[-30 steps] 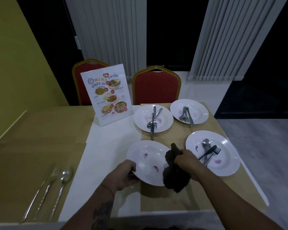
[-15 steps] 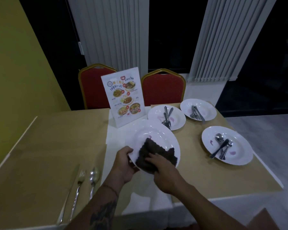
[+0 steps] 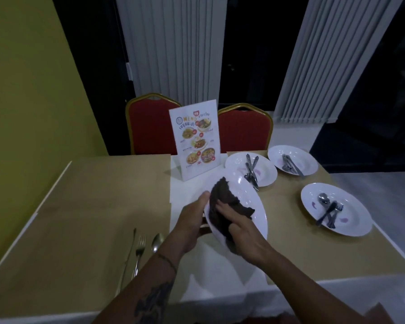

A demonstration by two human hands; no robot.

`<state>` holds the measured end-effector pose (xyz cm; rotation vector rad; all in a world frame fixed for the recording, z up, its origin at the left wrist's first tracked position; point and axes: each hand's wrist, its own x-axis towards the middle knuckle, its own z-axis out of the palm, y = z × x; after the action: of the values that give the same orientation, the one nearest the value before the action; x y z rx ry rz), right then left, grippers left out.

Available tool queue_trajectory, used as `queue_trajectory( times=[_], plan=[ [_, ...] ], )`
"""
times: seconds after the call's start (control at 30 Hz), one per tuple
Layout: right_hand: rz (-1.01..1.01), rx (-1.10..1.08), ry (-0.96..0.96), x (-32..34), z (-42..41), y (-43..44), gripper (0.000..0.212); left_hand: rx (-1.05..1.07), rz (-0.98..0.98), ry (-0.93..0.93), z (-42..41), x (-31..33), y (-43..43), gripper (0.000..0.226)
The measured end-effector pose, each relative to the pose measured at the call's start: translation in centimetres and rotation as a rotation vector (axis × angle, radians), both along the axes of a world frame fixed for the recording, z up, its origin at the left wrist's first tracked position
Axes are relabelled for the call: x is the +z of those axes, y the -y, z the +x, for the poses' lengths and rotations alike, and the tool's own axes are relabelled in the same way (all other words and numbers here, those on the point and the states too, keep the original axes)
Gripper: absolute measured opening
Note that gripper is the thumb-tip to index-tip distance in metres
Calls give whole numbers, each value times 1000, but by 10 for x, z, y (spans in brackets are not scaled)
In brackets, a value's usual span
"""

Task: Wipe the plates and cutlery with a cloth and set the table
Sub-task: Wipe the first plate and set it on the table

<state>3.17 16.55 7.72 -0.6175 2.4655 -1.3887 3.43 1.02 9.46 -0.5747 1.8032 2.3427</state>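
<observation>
**Fingers.** My right fingers (image 3: 221, 208) lie nearly straight and a little spread, pressed flat on the dark cloth (image 3: 223, 190). They pinch nothing and only push the cloth against the face of the tilted plate (image 3: 253, 202). The right hand (image 3: 242, 232) covers the cloth's lower part (a fold hangs out below the palm). My left hand (image 3: 191, 220) grips the plate by its left rim, with the left thumb (image 3: 205, 196) over the front edge and the other fingers curled behind, out of view.

**Plate.** It appears lifted off the counter (image 3: 80, 206), above the white middle strip.

**Step in hand, as I judge it.** I am wiping the first plate. The right part of its face is bare of cloth, so the next move calls for a sweep across to that rim, with the left grip firm against the push. After that the plate goes down at the place to my left, where the knife (image 3: 128, 256), fork (image 3: 138, 253) and spoon (image 3: 157, 239) lie.

**Further out.** Three smeared plates, each carrying cutlery, wait on the right:
- the near plate (image 3: 360, 220)
- the middle plate (image 3: 234, 161)
- the far plate (image 3: 309, 161)
</observation>
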Motion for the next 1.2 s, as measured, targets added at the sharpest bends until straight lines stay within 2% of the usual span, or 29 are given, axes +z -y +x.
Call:
queue_trajectory(
  times=[0.17,0.33,0.43,0.5,0.57,0.67,0.77,0.87,0.93,1.03,1.1,1.2],
  plan=[
    [244,145,-151,-2,-5,-15,72,141,7,40,-3,6,9,35],
    [486,356,-533,7,-21,6,67,98,5,33,-6,13,18,51],
    [617,297,-805,12,-47,17,66,93,41,31,-7,16,23,55],
    [720,180,-832,20,-63,21,70,60,7,26,-8,18,23,55],
    [737,33,-754,28,-77,22,72,41,-70,20,-7,22,22,54],
    [634,-185,-510,39,-97,14,69,67,-240,5,-3,28,19,61],
    [342,-308,-216,42,-106,-3,55,178,-306,-106,1,33,17,57],
    [-34,-424,143,39,-97,-17,35,277,-208,-270,7,27,16,47],
    [-210,-462,313,35,-88,-27,31,280,-141,-296,10,18,14,43],
    [-211,-491,241,31,-79,-46,37,97,221,-144,7,16,27,41],
    [-194,-438,183,33,-72,-58,40,-75,349,-75,1,26,40,45],
    [-86,-311,85,40,-66,-59,41,-258,222,-28,-12,48,44,46]
  ],
)
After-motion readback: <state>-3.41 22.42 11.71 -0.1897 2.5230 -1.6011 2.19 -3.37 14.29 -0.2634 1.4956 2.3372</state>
